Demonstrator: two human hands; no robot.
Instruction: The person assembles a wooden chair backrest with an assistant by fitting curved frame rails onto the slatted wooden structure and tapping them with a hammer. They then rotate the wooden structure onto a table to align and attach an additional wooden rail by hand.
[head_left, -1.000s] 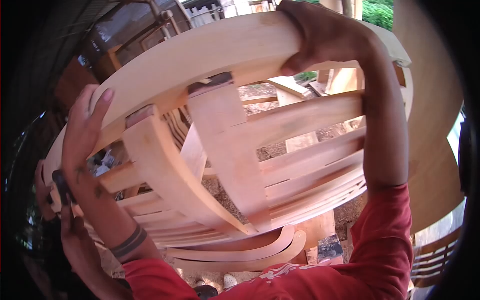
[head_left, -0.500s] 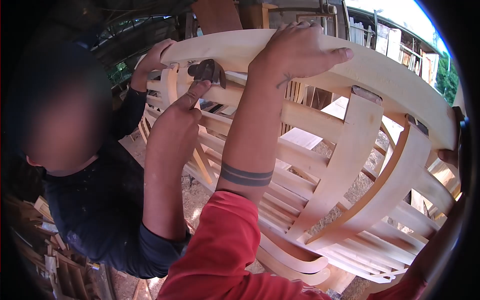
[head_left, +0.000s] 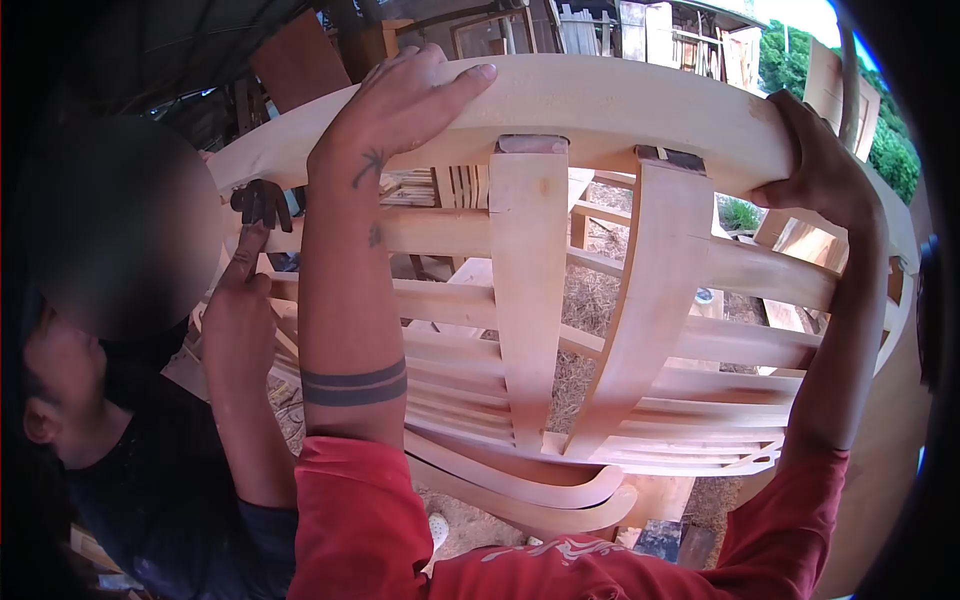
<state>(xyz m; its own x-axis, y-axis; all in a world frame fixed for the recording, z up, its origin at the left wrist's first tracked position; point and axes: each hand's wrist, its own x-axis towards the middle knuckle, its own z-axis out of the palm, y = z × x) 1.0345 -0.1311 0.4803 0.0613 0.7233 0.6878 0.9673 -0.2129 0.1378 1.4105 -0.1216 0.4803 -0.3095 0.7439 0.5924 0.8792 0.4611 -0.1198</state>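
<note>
A long curved wooden rail (head_left: 610, 95) spans the top of a slatted wooden frame, which looks like a bench back. My left hand (head_left: 405, 100) grips its upper edge, fingers over the far side and thumb along the near face. Farther right, my right hand (head_left: 825, 165) is wrapped round the same rail. Between my hands, two broad wooden uprights (head_left: 530, 290) rise to the rail's underside, with dark tenon ends showing at the joints. Left of my forearm, a co-worker's hand (head_left: 240, 300) holds a dark tool (head_left: 262, 205) under the rail; its exact kind is unclear.
A co-worker in a dark shirt (head_left: 170, 480) stands close on my left. Curved wooden pieces (head_left: 560, 495) lie below the frame. Boards and timber (head_left: 690, 45) are stacked behind, and a large wooden panel (head_left: 850, 410) stands at the right.
My view has turned right, so the rail and my left hand now sit farther left. My right hand, mostly hidden before, shows fully on the rail. The co-worker's head is nearer the tool.
</note>
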